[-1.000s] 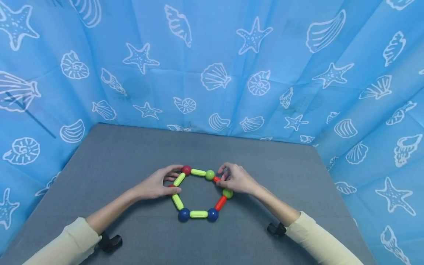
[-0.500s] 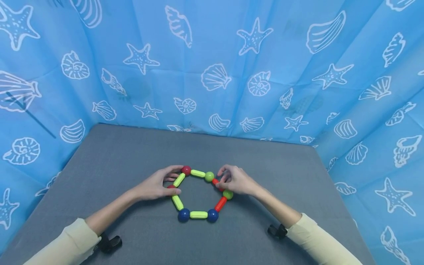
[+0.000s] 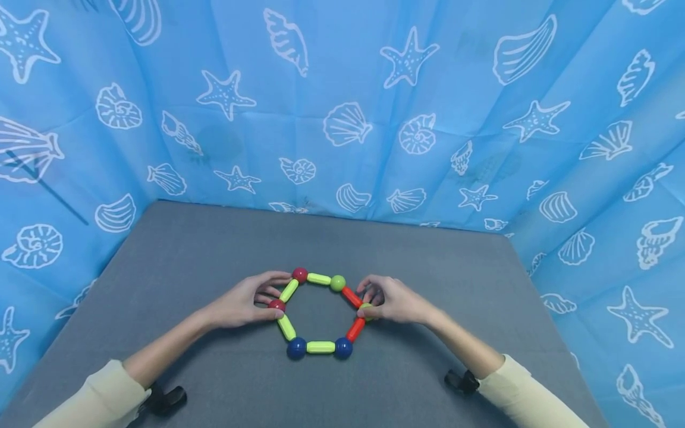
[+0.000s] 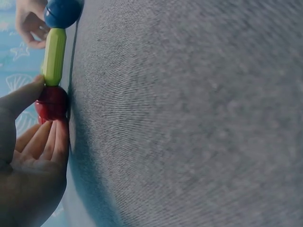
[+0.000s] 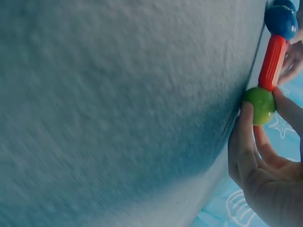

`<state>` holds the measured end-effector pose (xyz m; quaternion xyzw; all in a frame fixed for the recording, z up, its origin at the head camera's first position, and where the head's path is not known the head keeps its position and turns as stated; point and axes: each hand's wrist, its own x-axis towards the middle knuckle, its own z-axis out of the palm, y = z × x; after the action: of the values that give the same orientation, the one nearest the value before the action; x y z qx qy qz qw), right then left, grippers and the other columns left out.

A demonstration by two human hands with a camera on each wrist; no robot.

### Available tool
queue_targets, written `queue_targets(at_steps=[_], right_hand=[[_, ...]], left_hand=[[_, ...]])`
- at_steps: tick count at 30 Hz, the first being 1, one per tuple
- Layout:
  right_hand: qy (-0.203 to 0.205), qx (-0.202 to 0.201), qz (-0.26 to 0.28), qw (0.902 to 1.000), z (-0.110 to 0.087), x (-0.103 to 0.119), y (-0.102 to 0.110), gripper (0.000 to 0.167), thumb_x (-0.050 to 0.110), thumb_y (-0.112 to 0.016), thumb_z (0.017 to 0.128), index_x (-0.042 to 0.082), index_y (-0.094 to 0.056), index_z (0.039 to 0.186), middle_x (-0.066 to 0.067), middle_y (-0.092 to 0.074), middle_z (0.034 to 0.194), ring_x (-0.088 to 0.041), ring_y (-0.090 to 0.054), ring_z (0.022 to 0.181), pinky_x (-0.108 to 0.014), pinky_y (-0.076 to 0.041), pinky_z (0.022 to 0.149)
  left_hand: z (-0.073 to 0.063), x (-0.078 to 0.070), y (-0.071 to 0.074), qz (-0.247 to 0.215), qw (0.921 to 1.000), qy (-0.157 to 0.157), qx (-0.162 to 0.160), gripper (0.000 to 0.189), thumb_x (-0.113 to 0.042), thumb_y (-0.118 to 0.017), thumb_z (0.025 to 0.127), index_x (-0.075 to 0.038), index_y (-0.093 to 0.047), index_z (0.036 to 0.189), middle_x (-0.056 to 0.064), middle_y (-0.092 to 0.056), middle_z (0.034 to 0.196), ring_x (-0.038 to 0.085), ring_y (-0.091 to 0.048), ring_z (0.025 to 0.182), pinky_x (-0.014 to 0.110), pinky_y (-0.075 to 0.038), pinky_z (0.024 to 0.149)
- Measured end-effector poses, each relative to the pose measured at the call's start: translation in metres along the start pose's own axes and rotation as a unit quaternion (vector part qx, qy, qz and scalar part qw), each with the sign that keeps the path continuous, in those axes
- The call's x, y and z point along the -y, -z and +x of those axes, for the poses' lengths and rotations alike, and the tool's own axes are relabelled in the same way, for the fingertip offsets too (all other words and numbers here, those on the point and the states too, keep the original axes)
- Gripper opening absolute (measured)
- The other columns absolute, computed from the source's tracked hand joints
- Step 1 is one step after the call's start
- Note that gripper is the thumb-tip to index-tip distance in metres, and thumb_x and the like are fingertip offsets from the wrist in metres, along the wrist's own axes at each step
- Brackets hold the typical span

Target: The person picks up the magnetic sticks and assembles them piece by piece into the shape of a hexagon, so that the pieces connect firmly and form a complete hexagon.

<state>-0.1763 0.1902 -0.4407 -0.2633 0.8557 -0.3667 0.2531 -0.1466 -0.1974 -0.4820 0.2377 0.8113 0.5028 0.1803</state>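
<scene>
A closed six-sided ring of balls and yellow-green and red magnetic rods (image 3: 321, 347) lies flat on the grey table. My left hand (image 3: 248, 300) holds the lower red ball (image 4: 52, 102), thumb on one side and fingers on the other. Its index fingertip reaches the upper red ball (image 3: 300, 274). At the right corner my right hand (image 3: 398, 302) pinches a green ball (image 5: 261, 105), its thumb partly covering that ball in the head view. Red rods (image 3: 352, 297) meet there. A second green ball (image 3: 338, 283) sits at the back, and two blue balls (image 3: 297, 348) form the near side.
The grey cloth-covered table (image 3: 225, 238) extends around the ring. Blue curtains (image 3: 342, 166) printed with shells and starfish stand behind and at both sides. Black wrist cameras (image 3: 167, 401) hang below both forearms.
My right hand has moved from the upper red rod to the right-hand green ball, leaving that rod in view. My left hand has drawn back slightly to the left, uncovering more of the lower red ball.
</scene>
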Motion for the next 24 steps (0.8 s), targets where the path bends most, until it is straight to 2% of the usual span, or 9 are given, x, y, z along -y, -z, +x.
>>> queue_targets(at_steps=[5, 8, 12, 15, 19, 24], right_hand=[[0.052, -0.023, 0.008, 0.9984, 0.002, -0.018, -0.005, 0.05, 0.034, -0.082, 0.098, 0.003, -0.063, 0.134, -0.008, -0.076, 0.108, -0.013, -0.074, 0.092, -0.03, -0.064, 0.077], [0.057, -0.03, 0.02, 0.9977, 0.003, -0.02, -0.008, 0.053, 0.035, -0.08, 0.099, 0.002, -0.061, 0.137, -0.01, -0.076, 0.108, -0.013, -0.074, 0.091, -0.03, -0.064, 0.072], [0.011, -0.041, 0.041, 0.9983, 0.003, -0.004, -0.011, 0.057, 0.025, -0.082, 0.098, -0.002, -0.056, 0.142, -0.017, -0.075, 0.111, -0.017, -0.074, 0.09, -0.03, -0.064, 0.071], [-0.006, -0.05, 0.035, 0.9981, 0.004, -0.002, -0.011, 0.058, 0.021, -0.081, 0.098, -0.001, -0.054, 0.145, -0.018, -0.074, 0.113, -0.019, -0.073, 0.089, -0.027, -0.062, 0.07], [-0.009, -0.055, 0.019, 0.9983, 0.005, -0.002, -0.008, 0.058, 0.02, -0.081, 0.098, 0.001, -0.055, 0.145, -0.017, -0.074, 0.112, -0.018, -0.071, 0.089, -0.024, -0.06, 0.07], [-0.01, -0.058, 0.006, 0.9983, 0.004, -0.003, -0.003, 0.057, 0.021, -0.082, 0.097, 0.002, -0.056, 0.144, -0.017, -0.075, 0.114, -0.018, -0.072, 0.092, -0.025, -0.06, 0.074]], left_hand=[[0.007, -0.002, -0.002, 0.002, 1.0, 0.003, 0.0, 0.078, -0.022, -0.082, 0.098, -0.006, -0.043, 0.163, 0.019, -0.051, 0.167, 0.034, -0.064, 0.137, 0.034, -0.059, 0.107], [0.013, -0.003, -0.003, 0.006, 1.0, 0.005, 0.002, 0.077, -0.022, -0.082, 0.098, -0.006, -0.043, 0.163, 0.019, -0.051, 0.167, 0.035, -0.063, 0.138, 0.036, -0.06, 0.107], [0.021, -0.004, -0.003, 0.009, 0.9999, 0.002, 0.007, 0.075, -0.022, -0.081, 0.1, -0.005, -0.043, 0.163, 0.021, -0.05, 0.167, 0.034, -0.065, 0.136, 0.037, -0.06, 0.106], [0.025, -0.005, -0.003, 0.014, 0.9999, -0.002, 0.008, 0.074, -0.02, -0.08, 0.1, -0.003, -0.043, 0.162, 0.023, -0.05, 0.167, 0.031, -0.069, 0.129, 0.037, -0.061, 0.104], [0.029, -0.006, -0.002, 0.02, 0.9998, -0.003, 0.005, 0.074, -0.019, -0.08, 0.099, -0.003, -0.044, 0.161, 0.023, -0.051, 0.165, 0.025, -0.073, 0.119, 0.034, -0.063, 0.099], [0.031, -0.009, -0.004, 0.032, 0.9994, -0.008, -0.002, 0.074, -0.016, -0.081, 0.098, -0.004, -0.045, 0.161, 0.022, -0.054, 0.161, 0.023, -0.073, 0.117, 0.023, -0.061, 0.092]])
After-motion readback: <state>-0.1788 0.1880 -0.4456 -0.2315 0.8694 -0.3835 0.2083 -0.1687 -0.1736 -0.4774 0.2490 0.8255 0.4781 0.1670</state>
